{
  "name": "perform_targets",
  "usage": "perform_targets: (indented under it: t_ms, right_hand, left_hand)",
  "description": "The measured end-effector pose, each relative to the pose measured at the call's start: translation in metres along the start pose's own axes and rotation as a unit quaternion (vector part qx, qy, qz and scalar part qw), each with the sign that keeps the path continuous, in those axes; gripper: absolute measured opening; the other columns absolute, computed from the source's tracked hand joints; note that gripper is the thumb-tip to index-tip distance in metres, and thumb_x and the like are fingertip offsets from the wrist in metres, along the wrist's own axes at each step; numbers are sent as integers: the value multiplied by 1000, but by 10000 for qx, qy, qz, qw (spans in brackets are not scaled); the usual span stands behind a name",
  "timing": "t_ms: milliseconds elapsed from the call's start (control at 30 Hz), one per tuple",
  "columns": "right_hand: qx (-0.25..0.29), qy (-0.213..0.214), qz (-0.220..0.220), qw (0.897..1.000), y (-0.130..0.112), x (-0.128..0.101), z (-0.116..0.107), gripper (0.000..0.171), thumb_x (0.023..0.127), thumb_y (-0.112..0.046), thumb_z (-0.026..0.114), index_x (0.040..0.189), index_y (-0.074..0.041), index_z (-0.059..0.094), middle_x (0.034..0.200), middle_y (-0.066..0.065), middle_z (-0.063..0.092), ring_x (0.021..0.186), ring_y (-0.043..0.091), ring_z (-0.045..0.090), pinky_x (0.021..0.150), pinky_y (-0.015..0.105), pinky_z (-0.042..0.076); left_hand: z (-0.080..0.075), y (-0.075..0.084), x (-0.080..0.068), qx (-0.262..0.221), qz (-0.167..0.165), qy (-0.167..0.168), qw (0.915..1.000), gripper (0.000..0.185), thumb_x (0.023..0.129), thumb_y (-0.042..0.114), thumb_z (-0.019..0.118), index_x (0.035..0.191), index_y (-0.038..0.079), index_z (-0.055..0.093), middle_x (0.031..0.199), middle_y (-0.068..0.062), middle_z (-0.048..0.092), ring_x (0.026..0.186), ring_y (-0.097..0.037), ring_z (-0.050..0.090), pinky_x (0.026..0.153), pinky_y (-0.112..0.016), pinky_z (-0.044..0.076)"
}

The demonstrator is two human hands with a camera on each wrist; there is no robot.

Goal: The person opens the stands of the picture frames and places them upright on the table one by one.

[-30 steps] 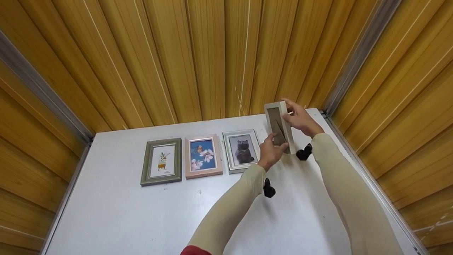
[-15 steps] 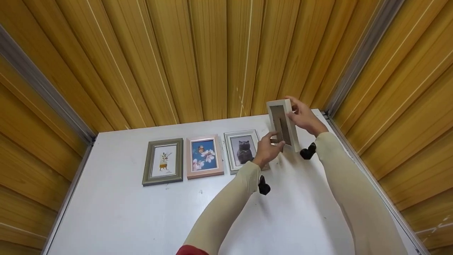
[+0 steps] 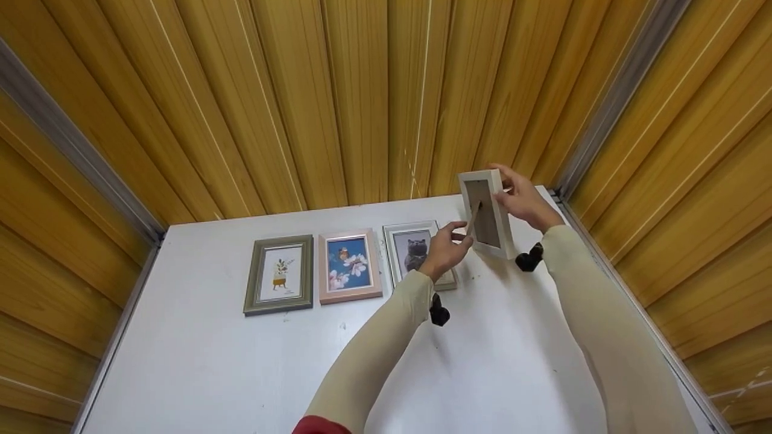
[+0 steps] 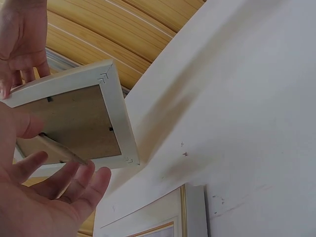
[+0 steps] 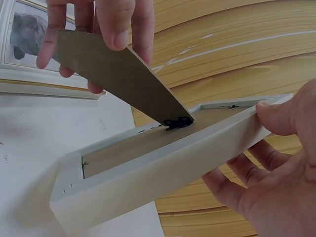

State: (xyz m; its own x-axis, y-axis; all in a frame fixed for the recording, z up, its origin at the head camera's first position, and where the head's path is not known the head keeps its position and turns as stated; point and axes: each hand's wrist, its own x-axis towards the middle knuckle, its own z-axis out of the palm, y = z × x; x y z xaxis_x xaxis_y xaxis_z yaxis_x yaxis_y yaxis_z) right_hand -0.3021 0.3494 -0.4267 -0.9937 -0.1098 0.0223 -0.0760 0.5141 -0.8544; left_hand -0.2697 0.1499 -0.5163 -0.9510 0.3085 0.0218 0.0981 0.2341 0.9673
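Observation:
My right hand (image 3: 520, 199) grips a white picture frame (image 3: 487, 212) by its far edge and holds it above the table with its brown back toward me. A cardboard stand (image 3: 473, 218) is hinged to that back. My left hand (image 3: 449, 244) pinches the free end of the stand, which is swung out from the back. In the right wrist view the stand (image 5: 113, 74) slants up from its black hinge on the frame (image 5: 163, 177), with left fingers (image 5: 114, 22) over it. The left wrist view shows the frame's back (image 4: 74, 123) and the stand (image 4: 61, 150).
Three framed pictures lie in a row on the white table (image 3: 241, 361): a green one (image 3: 279, 274), a pink one (image 3: 350, 265) and a silver one with a cat (image 3: 413, 247), partly behind my left hand. Wooden slat walls close in the back and both sides.
The white frame has risen slightly and turned. My left hand has moved left, pulling the stand away from the frame's back.

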Motion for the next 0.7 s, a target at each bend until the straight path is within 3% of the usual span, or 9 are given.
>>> perform_targets:
  t_ms: [400,567,700]
  right_hand:
    - [-132,57,40,9999,1,1,1,63,104,1,49,162,-15,30,141,26,49,122,42,51,104,63,43]
    - [-125,107,50,9999,-3,1,4,62,104,1,49,161,-15,30,142,26,48,123,42,50,105,64,42]
    - [-125,148,14,9998,-6,3,6,62,103,2,49,161,-15,32,139,26,50,121,42,51,104,64,43]
  left_hand:
    - [-1,3,-1,8,-113,99,9999,43,97,13,66,139,4,61,115,-12,73,87,-15,68,70,-26,52]
    - [-2,5,0,30,-165,140,9998,42,97,14,66,138,4,61,117,-13,72,96,-19,69,75,-29,55]
    - [-1,11,-1,329,-120,351,9988,44,98,19,66,139,5,61,124,-16,70,106,-24,68,82,-34,56]
